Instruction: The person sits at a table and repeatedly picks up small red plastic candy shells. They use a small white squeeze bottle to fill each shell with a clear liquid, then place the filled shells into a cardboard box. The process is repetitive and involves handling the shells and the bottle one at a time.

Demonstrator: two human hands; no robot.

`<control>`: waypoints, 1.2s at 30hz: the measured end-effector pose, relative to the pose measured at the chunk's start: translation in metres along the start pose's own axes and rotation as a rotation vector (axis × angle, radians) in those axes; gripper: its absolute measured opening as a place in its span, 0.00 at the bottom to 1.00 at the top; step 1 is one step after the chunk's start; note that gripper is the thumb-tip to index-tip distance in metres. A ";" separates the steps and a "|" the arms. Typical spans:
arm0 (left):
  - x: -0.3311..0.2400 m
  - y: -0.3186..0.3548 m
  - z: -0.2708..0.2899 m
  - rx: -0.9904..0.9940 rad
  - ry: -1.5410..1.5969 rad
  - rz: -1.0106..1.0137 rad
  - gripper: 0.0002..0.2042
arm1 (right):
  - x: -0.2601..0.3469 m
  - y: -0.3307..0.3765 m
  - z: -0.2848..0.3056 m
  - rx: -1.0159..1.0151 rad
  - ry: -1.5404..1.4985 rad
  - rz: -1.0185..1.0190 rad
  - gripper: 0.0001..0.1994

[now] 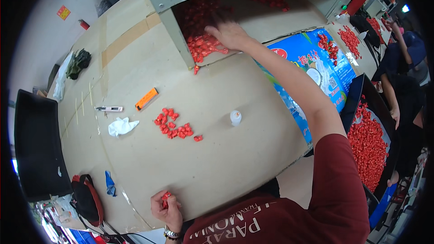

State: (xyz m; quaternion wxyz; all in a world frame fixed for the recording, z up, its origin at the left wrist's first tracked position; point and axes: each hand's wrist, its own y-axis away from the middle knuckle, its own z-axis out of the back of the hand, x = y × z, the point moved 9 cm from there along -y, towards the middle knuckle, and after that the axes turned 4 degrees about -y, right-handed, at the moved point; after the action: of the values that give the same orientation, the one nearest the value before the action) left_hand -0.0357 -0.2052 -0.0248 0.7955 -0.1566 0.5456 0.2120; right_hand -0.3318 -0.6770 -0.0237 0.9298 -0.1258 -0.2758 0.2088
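Near the front edge of the table, my left hand (168, 211) is closed around a small glossy red piece (166, 199). My right hand (229, 35) reaches into the low opening of a grey metal housing (181, 49), over a heap of similar red pieces (205, 47). Its thumb stands apart and its fingers stretch out, blurred by motion; no held thing shows there. Between the hands, a loose cluster of red pieces (181, 131) lies on the cardboard-covered table (226, 162). What exactly the pieces are I cannot tell.
An orange box (147, 99), box cutter (110, 109), crumpled white tissue (122, 127) and small white bottle (235, 118) lie about the cluster. A blue printed sheet (316, 72) is under my right arm. At right, a black bin (357, 95) holds many red pieces, beside a co-worker (402, 108).
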 end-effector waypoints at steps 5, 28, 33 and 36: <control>0.001 -0.002 0.000 -0.002 0.071 -0.054 0.13 | 0.023 -0.002 0.035 -0.197 0.088 0.085 0.36; -0.017 0.012 -0.027 0.339 1.009 0.260 0.10 | 0.143 0.259 0.062 -0.230 -0.552 -0.368 0.33; -0.017 0.024 -0.029 0.361 1.016 0.326 0.13 | 0.150 0.253 0.054 -0.227 -0.405 -0.308 0.25; -0.016 0.027 -0.033 0.399 1.101 0.406 0.13 | 0.141 0.252 0.048 -0.270 -0.375 -0.261 0.18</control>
State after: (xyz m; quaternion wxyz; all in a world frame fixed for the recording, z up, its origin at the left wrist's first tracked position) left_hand -0.0812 -0.2007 -0.0220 0.3551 0.0158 0.9240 0.1410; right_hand -0.3319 -0.3851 -0.0075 0.8563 -0.1714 -0.4825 0.0681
